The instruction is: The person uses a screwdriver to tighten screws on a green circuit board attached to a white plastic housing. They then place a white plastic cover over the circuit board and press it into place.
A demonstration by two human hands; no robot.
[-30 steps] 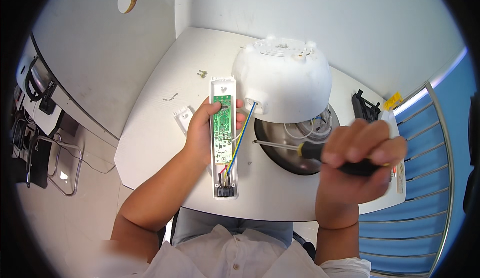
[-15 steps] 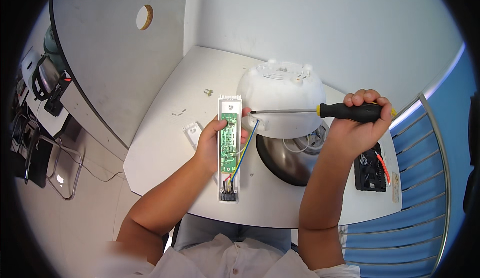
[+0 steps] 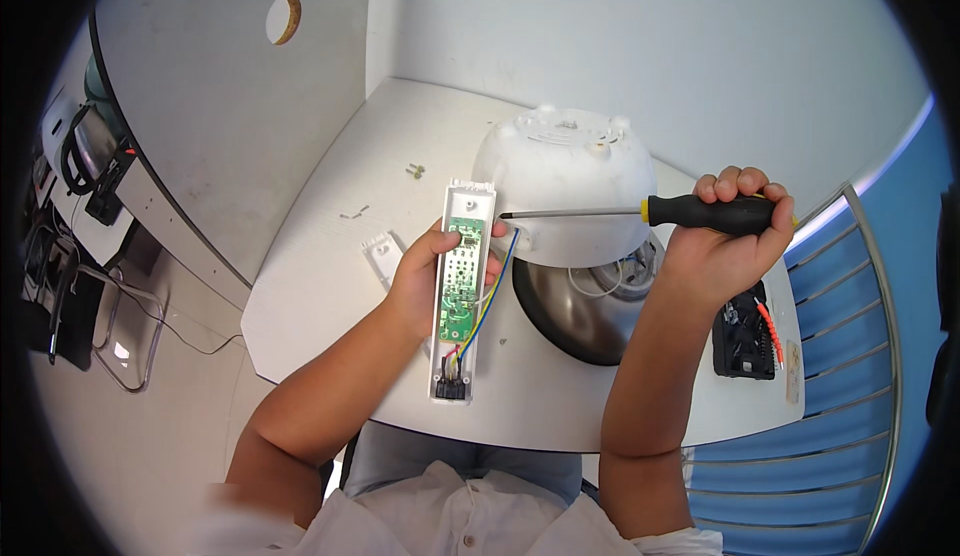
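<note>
My left hand [image 3: 425,281] grips a long white housing [image 3: 463,296] with a green circuit board [image 3: 461,281] inside; yellow, blue and red wires run from it. My right hand [image 3: 728,241] is closed on the black-and-yellow handle of a screwdriver [image 3: 640,212]. Its shaft lies level, and its tip reaches the housing's upper right edge by my left fingertips. Behind the shaft stands a white domed appliance shell [image 3: 565,181], upside down over a round steel pot [image 3: 575,311].
On the white table [image 3: 330,286] lie a small white cover piece [image 3: 382,256] and loose screws [image 3: 415,170] left of the housing. A black part with red wires [image 3: 745,336] sits at the right edge. A blue slatted chair [image 3: 830,426] stands to the right.
My right hand rose from low over the pot and turned the screwdriver level, tip toward the housing. My left hand has kept hold of the housing.
</note>
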